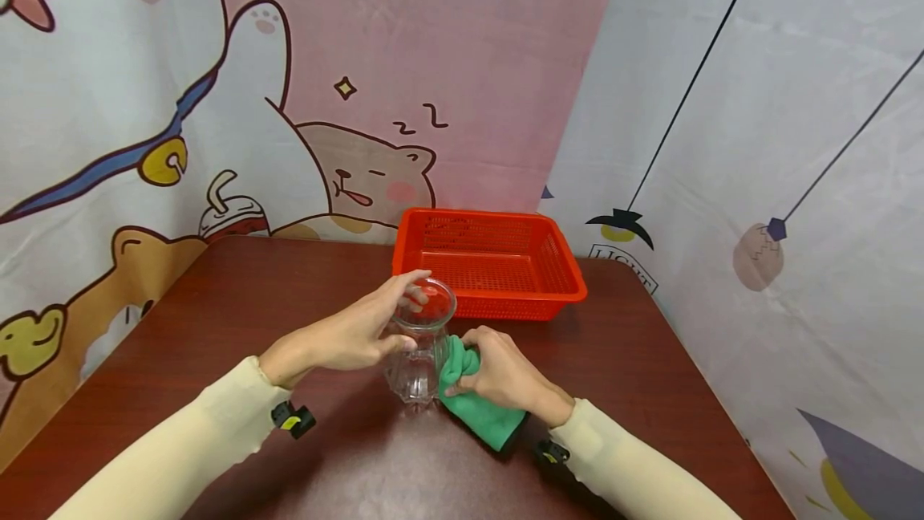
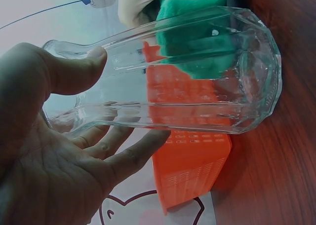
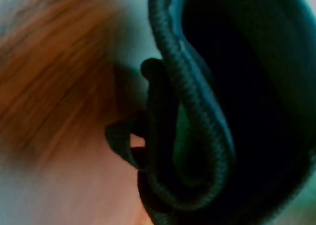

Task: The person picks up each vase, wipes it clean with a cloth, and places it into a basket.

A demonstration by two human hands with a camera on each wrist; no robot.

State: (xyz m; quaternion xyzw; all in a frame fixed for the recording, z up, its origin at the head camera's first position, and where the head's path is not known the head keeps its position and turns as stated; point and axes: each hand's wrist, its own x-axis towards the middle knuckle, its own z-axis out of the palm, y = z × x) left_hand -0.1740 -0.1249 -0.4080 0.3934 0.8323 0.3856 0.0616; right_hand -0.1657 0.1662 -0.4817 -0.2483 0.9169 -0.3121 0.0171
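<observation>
Glass vase (image 1: 417, 375), clear and faceted, stands upright in front of the red perforated plastic basket (image 1: 501, 307). The left hand (image 1: 346, 339) has its grip around the neck; the right hand (image 1: 505, 371) pinches a bunched green cloth (image 1: 487, 420) beside it. Wiping seems underway; how much is done or left cannot be told.

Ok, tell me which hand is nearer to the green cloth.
Right. The right hand grips the green cloth; the left hand is apart from it, at the neck of the glass vase.
</observation>
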